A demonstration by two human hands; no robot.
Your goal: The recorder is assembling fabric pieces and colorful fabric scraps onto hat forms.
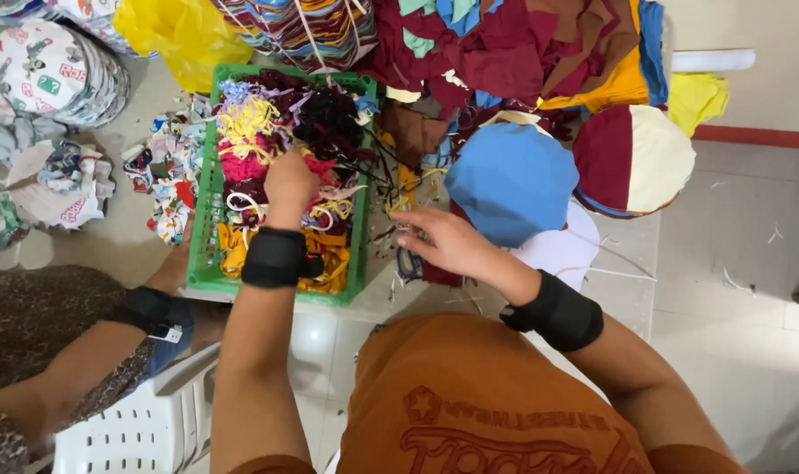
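Both hands down among fabric scraps — left in the crate, right beside it.

My left hand [290, 184] is buried in the tangled strips [268, 145] filling the green crate [208, 189] at ten o'clock; whether it grips any I cannot tell. My right hand [448, 241], fingers loosely spread, touches dark scraps [410, 263] at the crate's three o'clock, below a blue cap [514, 180]. I'd judge it best to tease strands apart slowly — they snag.
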